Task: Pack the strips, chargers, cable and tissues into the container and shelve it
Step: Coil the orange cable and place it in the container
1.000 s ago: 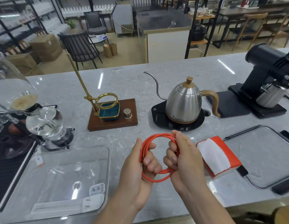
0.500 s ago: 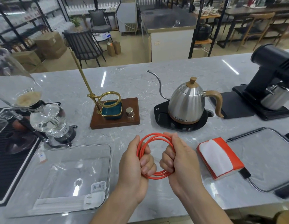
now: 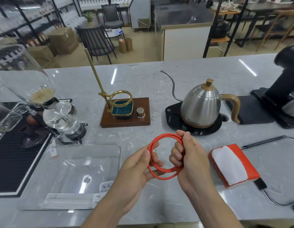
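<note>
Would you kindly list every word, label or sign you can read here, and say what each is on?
"Brewista": low on the steel kettle.
A small round mark on the kettle's black base: too small to read.
Sticker on the clear container: blurred.
Print on the white items inside the container: illegible.

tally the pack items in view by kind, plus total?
Cable: 1, the orange cable coiled in both hands.
Tissues: 1, the tissue pack on the counter.
Chargers: 1, white charger in the container.
Strips: 1, white strip in the container.
Total: 4
</note>
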Motion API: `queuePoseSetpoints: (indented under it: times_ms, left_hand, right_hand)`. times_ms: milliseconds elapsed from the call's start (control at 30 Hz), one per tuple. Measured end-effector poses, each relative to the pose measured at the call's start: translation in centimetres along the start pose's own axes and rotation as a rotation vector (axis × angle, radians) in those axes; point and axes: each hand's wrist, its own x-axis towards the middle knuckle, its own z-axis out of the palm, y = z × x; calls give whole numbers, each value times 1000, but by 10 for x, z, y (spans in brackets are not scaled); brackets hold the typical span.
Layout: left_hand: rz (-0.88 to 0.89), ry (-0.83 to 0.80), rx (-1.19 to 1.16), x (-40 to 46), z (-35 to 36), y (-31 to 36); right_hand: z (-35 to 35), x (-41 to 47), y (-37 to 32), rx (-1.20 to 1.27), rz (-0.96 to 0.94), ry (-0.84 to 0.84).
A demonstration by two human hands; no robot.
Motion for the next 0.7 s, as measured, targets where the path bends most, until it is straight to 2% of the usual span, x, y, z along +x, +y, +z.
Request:
queuePoseSetpoints:
  times_ms: [100, 467, 700]
  left_hand:
    - [9, 22, 39, -1, -12, 6]
    - [194, 276, 204, -15, -80, 34]
    - [238, 385, 330, -30, -141, 57]
  right_hand:
    - [7, 2, 5, -59, 3, -63]
    - [49, -1, 32, -463, -23, -435]
    - [91, -4, 62, -784, -103, -553]
